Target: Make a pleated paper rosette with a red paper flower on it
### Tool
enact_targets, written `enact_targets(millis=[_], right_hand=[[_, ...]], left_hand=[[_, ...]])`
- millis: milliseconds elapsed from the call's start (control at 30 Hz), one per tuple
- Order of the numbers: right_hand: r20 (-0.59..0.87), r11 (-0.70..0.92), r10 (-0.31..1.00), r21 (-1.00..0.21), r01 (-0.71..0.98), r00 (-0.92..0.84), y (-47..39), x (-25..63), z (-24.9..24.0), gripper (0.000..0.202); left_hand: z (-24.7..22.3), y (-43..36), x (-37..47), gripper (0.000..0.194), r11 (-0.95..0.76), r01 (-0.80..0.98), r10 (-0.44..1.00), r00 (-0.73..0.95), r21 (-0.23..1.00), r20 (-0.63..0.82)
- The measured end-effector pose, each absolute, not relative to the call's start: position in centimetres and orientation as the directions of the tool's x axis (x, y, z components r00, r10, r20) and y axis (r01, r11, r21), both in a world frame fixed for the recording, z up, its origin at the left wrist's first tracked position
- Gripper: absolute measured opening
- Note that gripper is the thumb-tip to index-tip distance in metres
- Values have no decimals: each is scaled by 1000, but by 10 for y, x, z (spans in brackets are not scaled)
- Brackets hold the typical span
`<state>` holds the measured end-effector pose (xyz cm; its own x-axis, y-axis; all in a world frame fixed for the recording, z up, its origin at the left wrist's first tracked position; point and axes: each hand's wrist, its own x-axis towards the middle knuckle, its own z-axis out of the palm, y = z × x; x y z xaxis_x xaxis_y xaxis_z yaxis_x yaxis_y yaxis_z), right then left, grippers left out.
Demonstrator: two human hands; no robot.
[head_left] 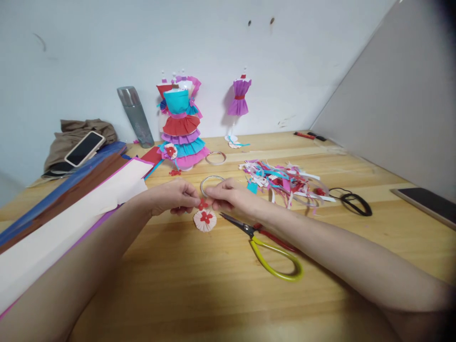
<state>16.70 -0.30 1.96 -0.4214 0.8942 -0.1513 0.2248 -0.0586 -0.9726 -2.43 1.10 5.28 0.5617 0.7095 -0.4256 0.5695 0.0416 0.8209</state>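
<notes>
My left hand (178,195) is closed, its thumb and fingertips pinching the edge of a small red paper flower (203,204). My right hand (230,195) is closed too, with its fingertips at the flower's other side; what they grip is too small to make out. Just below lies a round white pleated paper rosette (205,225) with a red flower on its middle. A ring of thin silver wire (208,179) lies partly behind my right fingers. Scissors with yellow handles (276,270) rest on the wooden table (171,285), blades pointing toward the rosette.
Behind stand layered paper dresses on forms (181,126) and a purple one (240,97). Paper scraps (281,180) and a black cord (358,204) lie right. Coloured paper sheets (81,216), a phone (84,148) and a bottle (136,116) are left; another phone (431,202) is far right.
</notes>
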Motion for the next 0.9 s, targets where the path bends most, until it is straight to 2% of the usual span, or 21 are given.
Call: enact_targets(millis=[100, 200, 300, 433, 800, 900], right_hand=[[-78, 62, 906, -948, 313, -415, 1, 171, 20, 38], [-34, 119, 881, -949, 291, -471, 1, 172, 20, 32], [-55, 92, 846, -965, 247, -530, -1, 171, 20, 21], [-112, 63, 834, -954, 294, -541, -1, 170, 21, 13], [-171, 31, 803, -945, 326, -571, 3, 170, 17, 8], [-181, 13, 783, -952, 306, -595, 1, 170, 19, 7]], left_hand=[[55, 8, -23, 18, 27, 575, 685, 585, 818, -434], [54, 7, -22, 17, 14, 552, 651, 628, 834, -426], [52, 7, -21, 15, 6, 544, 631, 649, 839, -425], [50, 8, -20, 15, -21, 567, 624, 651, 823, -432], [57, 7, -23, 28, -28, 642, 634, 604, 766, -482], [56, 9, -26, 27, -37, 631, 617, 624, 775, -479]])
